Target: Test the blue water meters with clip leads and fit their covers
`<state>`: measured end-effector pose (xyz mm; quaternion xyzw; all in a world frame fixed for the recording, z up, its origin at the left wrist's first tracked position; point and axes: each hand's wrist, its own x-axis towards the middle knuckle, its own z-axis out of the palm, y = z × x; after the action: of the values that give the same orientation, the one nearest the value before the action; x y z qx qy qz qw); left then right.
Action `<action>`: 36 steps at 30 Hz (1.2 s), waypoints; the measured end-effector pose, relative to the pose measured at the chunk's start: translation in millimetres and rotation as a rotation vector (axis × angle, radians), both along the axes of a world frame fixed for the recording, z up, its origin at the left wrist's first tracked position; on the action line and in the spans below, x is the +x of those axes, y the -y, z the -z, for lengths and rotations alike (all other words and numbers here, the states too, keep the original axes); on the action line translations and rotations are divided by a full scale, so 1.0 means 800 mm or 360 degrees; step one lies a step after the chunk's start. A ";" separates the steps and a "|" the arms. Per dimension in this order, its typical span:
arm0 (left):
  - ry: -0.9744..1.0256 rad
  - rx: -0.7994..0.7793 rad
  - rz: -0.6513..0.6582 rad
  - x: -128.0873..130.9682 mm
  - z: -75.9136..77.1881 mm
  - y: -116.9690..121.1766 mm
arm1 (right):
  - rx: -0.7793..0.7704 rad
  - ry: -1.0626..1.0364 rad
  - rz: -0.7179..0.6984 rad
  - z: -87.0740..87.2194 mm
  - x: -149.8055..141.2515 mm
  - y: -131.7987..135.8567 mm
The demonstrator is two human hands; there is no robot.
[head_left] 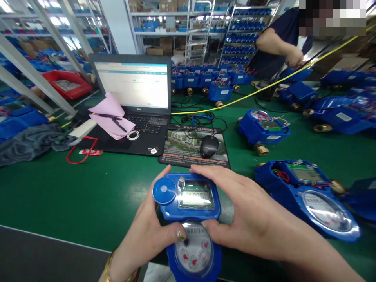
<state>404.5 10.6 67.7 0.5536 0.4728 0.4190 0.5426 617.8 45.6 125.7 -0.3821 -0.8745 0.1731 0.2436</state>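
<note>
A blue water meter (190, 213) with a lit digital display and a round dial sits at the table's front edge, between my hands. On its left, my left hand (155, 223) grips the side, thumb lying over the dial's rim. My right hand (249, 211) wraps the other side, fingertips at the display's top edge and thumb beside the dial. A round blue cap (164, 190) is at the meter's upper left corner. To the right lies another blue meter (308, 196), its upper housing uncovered with circuit board and wires showing.
Behind the meter are a laptop (132, 86) with pink papers (113, 121), a mouse pad (188, 150) and a black mouse (209, 146). Several uncovered meters (264, 127) stand right and behind. A yellow cable (264, 86) crosses the table. A co-worker's hand (294, 56) is at the far right.
</note>
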 end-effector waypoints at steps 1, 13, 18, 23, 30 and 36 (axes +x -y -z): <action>0.0024 0.0008 -0.0010 0.000 -0.001 0.000 | 0.0004 0.0012 0.0001 0.000 0.001 0.000; 0.0235 0.0159 -0.0185 0.011 -0.002 -0.002 | 0.0036 -0.0056 -0.0003 0.001 -0.006 -0.003; 0.0370 0.0139 -0.0212 0.015 -0.002 0.000 | 0.0009 -0.0051 -0.0012 0.000 -0.008 -0.003; 0.0387 0.0144 -0.0136 0.014 0.009 -0.003 | -0.0071 -0.0049 0.0036 0.002 -0.003 -0.001; 0.0221 0.0145 -0.0049 0.011 0.010 -0.004 | -0.0199 -0.0092 0.0073 0.012 0.010 0.007; 0.0176 0.0204 -0.0040 0.010 0.010 -0.008 | -0.0234 -0.0042 0.0071 0.022 0.021 0.015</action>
<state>412.2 16.8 59.9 0.5573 0.4212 0.4851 0.5261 634.6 33.8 108.3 -0.4160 -0.8474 0.2365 0.2301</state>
